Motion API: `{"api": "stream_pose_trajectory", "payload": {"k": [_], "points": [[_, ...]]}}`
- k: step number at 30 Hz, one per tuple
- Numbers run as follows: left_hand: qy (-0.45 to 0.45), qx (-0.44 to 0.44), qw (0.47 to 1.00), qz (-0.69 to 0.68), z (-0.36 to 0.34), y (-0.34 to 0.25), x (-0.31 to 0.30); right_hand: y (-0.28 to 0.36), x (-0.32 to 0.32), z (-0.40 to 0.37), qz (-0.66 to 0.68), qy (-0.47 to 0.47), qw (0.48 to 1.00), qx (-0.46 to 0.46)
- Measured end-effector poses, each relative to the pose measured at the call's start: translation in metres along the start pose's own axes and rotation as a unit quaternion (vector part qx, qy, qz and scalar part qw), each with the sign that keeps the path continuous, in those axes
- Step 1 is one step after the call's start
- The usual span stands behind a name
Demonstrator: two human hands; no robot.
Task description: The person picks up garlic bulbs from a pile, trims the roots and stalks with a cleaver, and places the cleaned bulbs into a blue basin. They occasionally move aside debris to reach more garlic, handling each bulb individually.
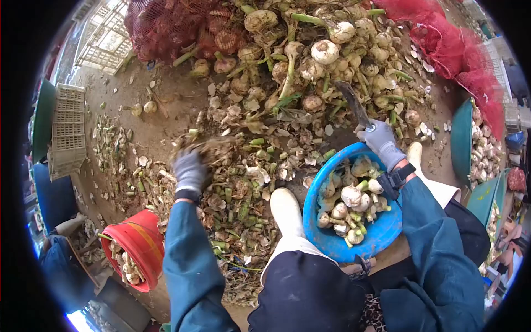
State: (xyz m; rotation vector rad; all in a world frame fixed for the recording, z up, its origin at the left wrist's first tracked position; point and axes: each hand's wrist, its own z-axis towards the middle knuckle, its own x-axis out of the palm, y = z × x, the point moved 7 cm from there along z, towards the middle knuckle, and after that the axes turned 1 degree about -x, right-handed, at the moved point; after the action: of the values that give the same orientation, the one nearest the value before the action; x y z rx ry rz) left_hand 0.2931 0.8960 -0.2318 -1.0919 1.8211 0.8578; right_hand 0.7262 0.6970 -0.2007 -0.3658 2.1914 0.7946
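Note:
My right hand, in a grey glove, is closed round the handle of a dark-bladed knife, its blade pointing up and left over the garlic pile. Below this hand a blue basin holds trimmed garlic bulbs with short green stems. My left hand, also gloved in grey, is over the husks and cut stems on the ground. Brown dry matter beside its fingers is smeared by motion, and the fingers are too blurred to read.
A red bucket with garlic lies tilted at the lower left. White crates stand at the left. Red mesh sacks lie behind, and a green tub with garlic is at the right. White boots flank the basin.

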Motion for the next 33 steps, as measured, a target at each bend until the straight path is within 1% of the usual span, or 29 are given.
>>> {"api": "stream_pose_trajectory", "payload": {"k": [1, 2, 3, 4, 5, 6, 7, 8, 9, 10, 11, 12, 15, 16, 17, 19, 21, 23, 24, 25, 26, 27, 28, 29, 30, 31, 32, 33], "points": [[0.045, -0.053, 0.995, 0.067, -0.001, 0.03, 0.008, 0.0, 0.003, 0.001, 0.006, 0.002, 1.0, 0.0], [0.14, -0.125, 0.979, 0.073, -0.003, 0.04, -0.007, 0.0, 0.003, 0.0, 0.002, -0.005, 1.0, 0.003], [0.234, -0.197, 0.949, 0.075, -0.007, 0.048, -0.024, 0.001, 0.003, 0.0, -0.005, -0.013, 1.0, 0.006], [0.17, -0.144, 0.974, 0.041, 0.003, 0.041, -0.036, 0.005, 0.003, -0.001, -0.021, -0.02, 1.0, -0.006], [0.055, -0.12, 0.991, -0.033, 0.016, 0.028, -0.052, 0.009, 0.003, -0.001, -0.019, -0.021, 1.0, -0.011], [-0.062, -0.092, 0.988, -0.106, 0.025, 0.006, -0.075, 0.015, 0.001, -0.003, -0.061, -0.029, 0.998, -0.015], [-0.149, -0.018, 0.973, -0.177, 0.037, -0.018, -0.089, 0.019, -0.001, -0.006, -0.104, -0.038, 0.994, -0.019], [-0.145, 0.013, 0.968, -0.207, 0.055, -0.041, -0.093, 0.021, -0.002, -0.008, -0.1, -0.037, 0.994, -0.025], [-0.143, 0.027, 0.971, -0.188, 0.063, -0.075, -0.108, 0.021, -0.003, -0.009, -0.101, -0.04, 0.994, -0.026], [-0.117, 0.006, 0.969, -0.217, 0.078, -0.096, -0.107, 0.021, -0.004, -0.011, -0.086, -0.037, 0.995, -0.02], [-0.096, 0.017, 0.982, -0.164, 0.101, -0.115, -0.1, 0.02, -0.003, -0.012, -0.071, -0.033, 0.997, -0.013], [0.001, -0.055, 0.985, -0.166, 0.116, -0.123, -0.089, 0.02, -0.003, -0.013, -0.066, -0.03, 0.997, -0.003], [0.006, -0.064, 0.983, -0.17, 0.117, -0.135, -0.086, 0.019, -0.001, -0.011, -0.095, -0.046, 0.994, -0.015], [0.037, -0.029, 0.983, -0.177, 0.114, -0.135, -0.088, 0.019, -0.002, -0.013, -0.103, -0.051, 0.993, -0.008], [0.034, -0.03, 0.983, -0.176, 0.107, -0.128, -0.091, 0.02, -0.002, -0.011, -0.101, -0.052, 0.993, -0.01], [0.192, 0.068, 0.969, -0.139, 0.079, -0.125, -0.066, 0.02, 0.0, -0.011, -0.103, -0.053, 0.993, -0.018], [0.201, 0.053, 0.951, -0.231, 0.038, -0.113, -0.05, 0.021, -0.001, -0.012, -0.103, -0.053, 0.993, -0.02], [0.066, 0.115, 0.943, -0.304, 0.015, -0.094, -0.032, 0.023, 0.001, -0.012, -0.104, -0.049, 0.993, -0.024], [0.026, 0.067, 0.886, -0.458, 0.003, -0.083, -0.036, 0.023, 0.002, -0.012, -0.117, -0.05, 0.992, -0.026], [-0.086, 0.014, 0.905, -0.416, 0.002, -0.068, -0.032, 0.024, 0.001, -0.011, -0.131, -0.051, 0.99, -0.027], [-0.051, -0.054, 0.91, -0.407, 0.004, -0.062, -0.01, 0.024, 0.002, -0.011, -0.143, -0.05, 0.988, -0.023], [-0.016, -0.123, 0.91, -0.397, 0.002, -0.067, -0.003, 0.025, 0.003, -0.011, -0.144, -0.049, 0.988, -0.026], [0.117, -0.155, 0.912, -0.361, 0.004, -0.08, 0.002, 0.025, 0.004, -0.01, -0.159, -0.041, 0.986, -0.014], [0.056, -0.137, 0.929, -0.339, 0.005, -0.092, -0.004, 0.025, 0.003, -0.01, -0.173, -0.034, 0.984, 0.0], [0.061, -0.135, 0.921, -0.36, 0.011, -0.098, -0.005, 0.027, 0.001, -0.009, -0.175, -0.037, 0.984, 0.0], [0.067, -0.133, 0.913, -0.381, 0.02, -0.106, -0.006, 0.029, 0.002, -0.008, -0.189, -0.02, 0.982, -0.009], [0.063, -0.12, 0.924, -0.357, 0.025, -0.116, -0.007, 0.031, 0.005, -0.008, -0.203, -0.001, 0.979, -0.018], [0.041, -0.132, 0.95, -0.279, 0.026, -0.125, -0.014, 0.035, 0.004, -0.011, -0.206, 0.0, 0.978, -0.015]]}}
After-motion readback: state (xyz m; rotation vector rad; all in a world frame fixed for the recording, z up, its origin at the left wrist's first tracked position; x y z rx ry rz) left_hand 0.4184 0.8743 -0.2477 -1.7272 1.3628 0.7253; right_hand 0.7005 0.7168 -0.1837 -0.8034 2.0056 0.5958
